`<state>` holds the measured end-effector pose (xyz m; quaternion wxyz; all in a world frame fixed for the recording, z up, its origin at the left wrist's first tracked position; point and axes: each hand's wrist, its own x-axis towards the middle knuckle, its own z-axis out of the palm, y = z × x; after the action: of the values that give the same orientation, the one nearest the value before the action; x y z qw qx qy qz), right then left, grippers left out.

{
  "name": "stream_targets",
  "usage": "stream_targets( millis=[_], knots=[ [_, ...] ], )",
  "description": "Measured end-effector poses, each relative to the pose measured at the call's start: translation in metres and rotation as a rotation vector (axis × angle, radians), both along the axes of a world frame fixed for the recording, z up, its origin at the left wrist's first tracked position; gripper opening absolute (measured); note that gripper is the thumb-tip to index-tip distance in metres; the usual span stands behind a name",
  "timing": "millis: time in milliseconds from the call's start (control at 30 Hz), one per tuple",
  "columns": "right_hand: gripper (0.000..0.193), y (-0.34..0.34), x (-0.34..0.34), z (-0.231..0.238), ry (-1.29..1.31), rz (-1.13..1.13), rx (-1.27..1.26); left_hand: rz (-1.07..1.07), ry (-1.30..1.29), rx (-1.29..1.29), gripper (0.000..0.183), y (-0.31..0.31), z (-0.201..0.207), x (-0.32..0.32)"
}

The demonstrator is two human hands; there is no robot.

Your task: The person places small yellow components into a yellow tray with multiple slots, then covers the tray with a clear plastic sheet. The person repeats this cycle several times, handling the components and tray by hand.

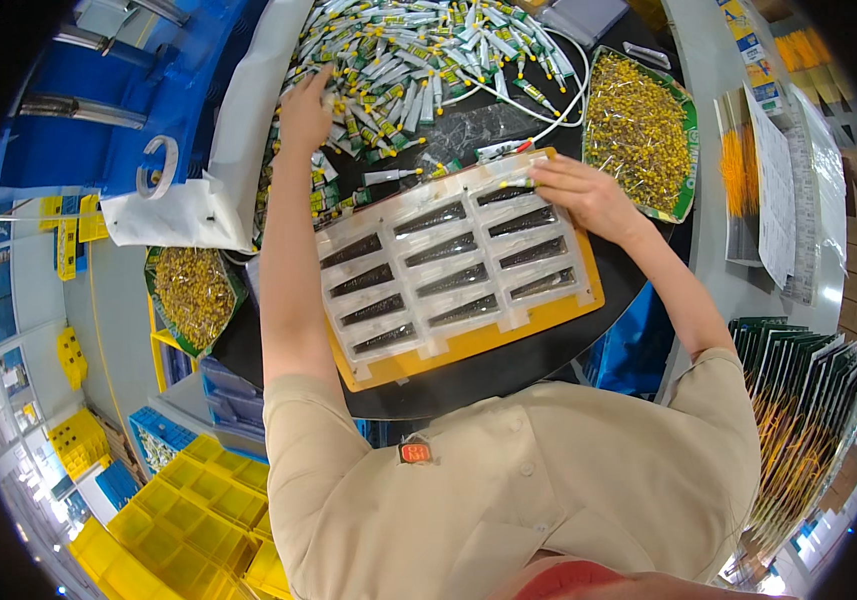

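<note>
My left hand [306,108] reaches into a big heap of small green-and-white tubes with yellow caps [398,85], its fingers spread among them, with no tube seen gripped. In front of me a tilted yellow board [588,285] carries a clear plastic tray [445,345] with rows of tapered, dark-looking pockets. My right hand [588,195] is at the board's far right corner. Its fingertips close on the end of a small tube [516,184], which lies over the far right pocket. The palm side of this hand is hidden.
Yellow-capped small pieces fill a green-edged container [638,130] at the right and another [193,295] at the left. A white cable [582,85] loops beside the heap. Yellow bins [188,500] stand at lower left, stacked cards [798,400] at right. Blue machinery [78,110] borders the left.
</note>
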<state>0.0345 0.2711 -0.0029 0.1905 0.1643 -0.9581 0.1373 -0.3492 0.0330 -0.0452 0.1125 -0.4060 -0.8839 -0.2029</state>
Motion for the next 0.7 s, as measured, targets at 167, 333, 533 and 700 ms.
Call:
stream_targets(
  millis=[167, 333, 533, 700],
  knots=[
    [0.009, -0.003, -0.027, -0.006, -0.147, 0.297, -0.003, -0.116, -0.028, 0.122, 0.031, -0.005, -0.014, 0.049],
    [0.025, 0.041, -0.099, -0.023, 0.052, -0.365, 0.005, -0.131, -0.171, 0.287, 0.023, -0.046, 0.011, 0.114],
    [0.039, 0.037, -0.137, -0.025, -0.041, -0.602, -0.098, -0.133, -0.232, 0.373, 0.021, -0.108, 0.045, 0.193],
    [0.013, -0.050, -0.082, -0.006, -0.013, 0.119, -0.521, -0.258, -0.199, 0.317, 0.022, -0.151, 0.040, 0.226]
  ],
)
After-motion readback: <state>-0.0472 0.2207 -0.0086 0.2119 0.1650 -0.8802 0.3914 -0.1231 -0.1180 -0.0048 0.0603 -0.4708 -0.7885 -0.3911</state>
